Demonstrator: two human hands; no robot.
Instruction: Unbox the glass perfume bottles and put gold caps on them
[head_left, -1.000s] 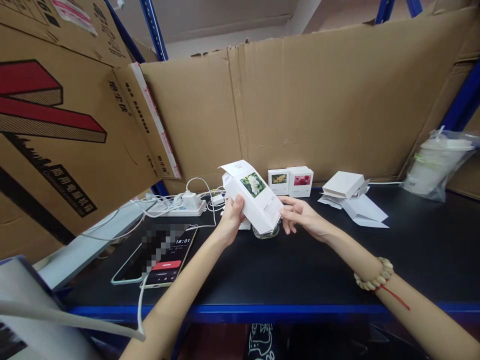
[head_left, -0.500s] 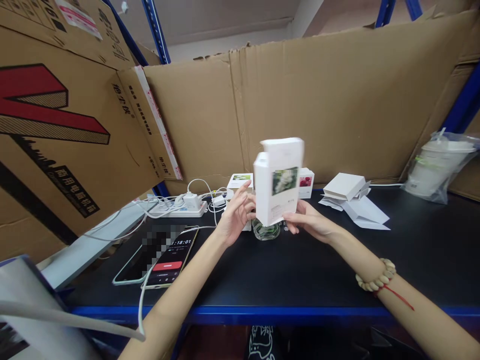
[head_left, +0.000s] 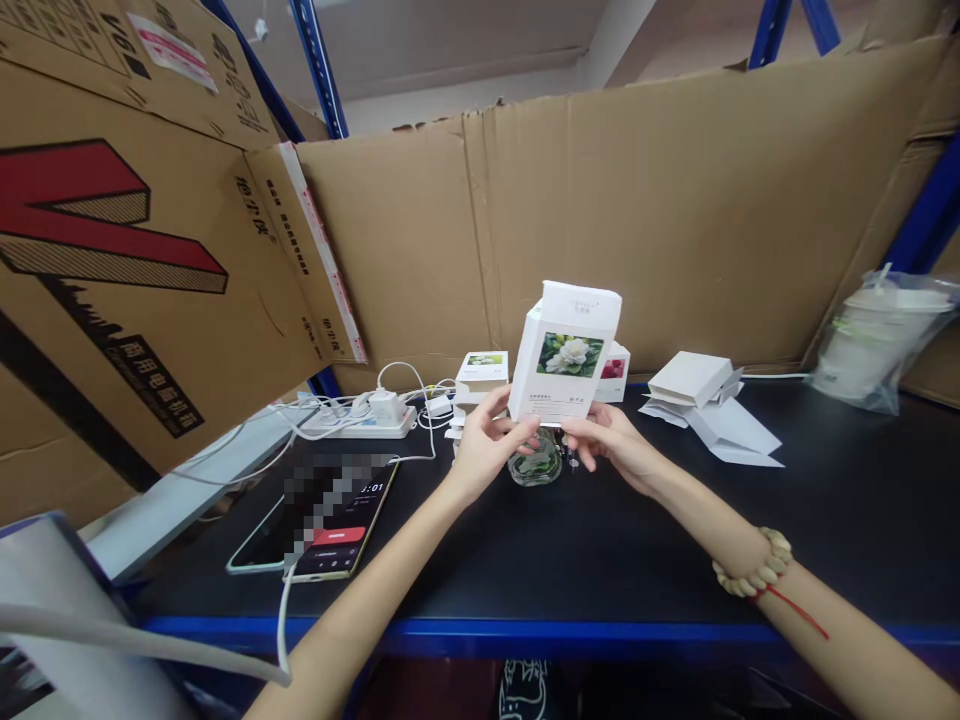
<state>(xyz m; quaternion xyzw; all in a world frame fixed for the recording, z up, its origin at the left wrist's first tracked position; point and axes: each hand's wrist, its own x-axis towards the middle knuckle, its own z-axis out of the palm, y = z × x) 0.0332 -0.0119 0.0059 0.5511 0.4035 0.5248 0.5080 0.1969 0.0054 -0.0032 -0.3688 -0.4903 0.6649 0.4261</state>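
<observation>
A white box (head_left: pixel 559 375) with a white-flower picture is held up above the black table, its top flap raised and tilted slightly right. My left hand (head_left: pixel 487 440) grips its lower left corner, thumb on the front. At the lower right corner, my right hand (head_left: pixel 611 440) pinches the box, with some fingers extended beneath. A round glass container (head_left: pixel 535 462) with something green inside sits below the box. Behind my left hand is a white box (head_left: pixel 482 368) with a green picture. Another box (head_left: pixel 615 372), with a red-flower picture, stands partly hidden behind the held one.
White folded cartons (head_left: pixel 694 385) lie on the right of the table (head_left: pixel 660 560). Two phones (head_left: pixel 341 530) and a power strip (head_left: pixel 360 422) with cables are at left. A bagged cup (head_left: pixel 862 335) stands far right; cardboard (head_left: pixel 637 200) walls the back.
My left hand has closed onto the box's lower left corner; before, its fingers were apart beside the box. The box has turned its flower side more toward me and tilted right.
</observation>
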